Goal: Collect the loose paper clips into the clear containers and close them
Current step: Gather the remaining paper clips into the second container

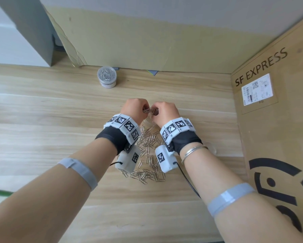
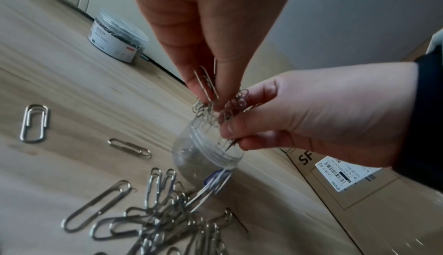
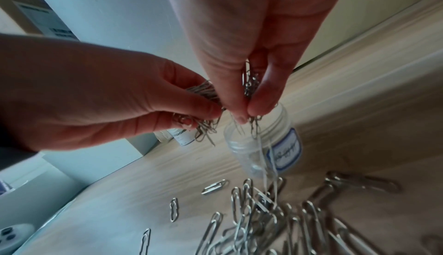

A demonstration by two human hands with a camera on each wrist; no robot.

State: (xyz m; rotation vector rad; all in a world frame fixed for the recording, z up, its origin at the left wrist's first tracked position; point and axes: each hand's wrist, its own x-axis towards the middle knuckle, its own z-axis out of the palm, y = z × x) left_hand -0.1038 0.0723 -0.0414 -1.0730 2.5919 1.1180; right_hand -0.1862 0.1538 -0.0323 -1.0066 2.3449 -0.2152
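Both hands meet above an open clear jar [image 2: 206, 151] standing on the wooden table; the head view hides most of it. My left hand [image 2: 210, 100] pinches a bunch of silver paper clips [image 2: 206, 88] over the jar's mouth. My right hand [image 3: 249, 111] pinches another bunch [image 3: 250, 85] just above the jar [image 3: 263, 141], and a few clips hang down into it. In the head view the left hand [image 1: 143, 109] and right hand [image 1: 155, 111] almost touch. A pile of loose clips [image 1: 149, 155] lies on the table between my wrists.
A closed clear container [image 1: 107, 77] full of clips stands at the back by the wall. A tall SF EXPRESS cardboard box [image 1: 273, 120] borders the table on the right. A clear round piece [image 1: 211, 148] lies beside my right wrist.
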